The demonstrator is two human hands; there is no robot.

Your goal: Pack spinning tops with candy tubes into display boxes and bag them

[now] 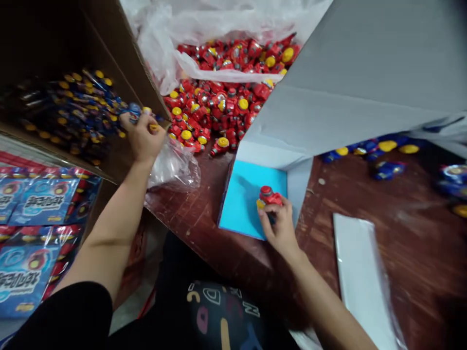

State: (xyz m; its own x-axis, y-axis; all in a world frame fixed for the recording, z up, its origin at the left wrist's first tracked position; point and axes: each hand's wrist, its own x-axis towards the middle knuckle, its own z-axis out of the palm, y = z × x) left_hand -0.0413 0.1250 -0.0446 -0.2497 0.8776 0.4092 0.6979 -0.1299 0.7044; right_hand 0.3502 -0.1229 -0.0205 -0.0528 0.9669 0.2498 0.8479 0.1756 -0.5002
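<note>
Head view: left hand (145, 133) pinches a blue-and-yellow toy (135, 113) between thumb and fingers, at the right edge of the open cardboard box (109, 53). Box holds a heap of blue toys with yellow caps (87, 107); left part dark, blurred. Right hand (279, 221) pinches a red toy (269, 195) with a yellow part, above the bright blue panel (244, 194) at the foot of the grey board (350, 73). Red toys with yellow caps (222, 109) lie piled beyond, partly under white plastic sheeting (160, 34). Clear bag (175, 165) sits just beside the cardboard box. Right side of the reddish-brown bench (321, 262): loose blue toys (388, 169), long white packet (359, 272). Printed blue packs (44, 201) at far left.
</note>
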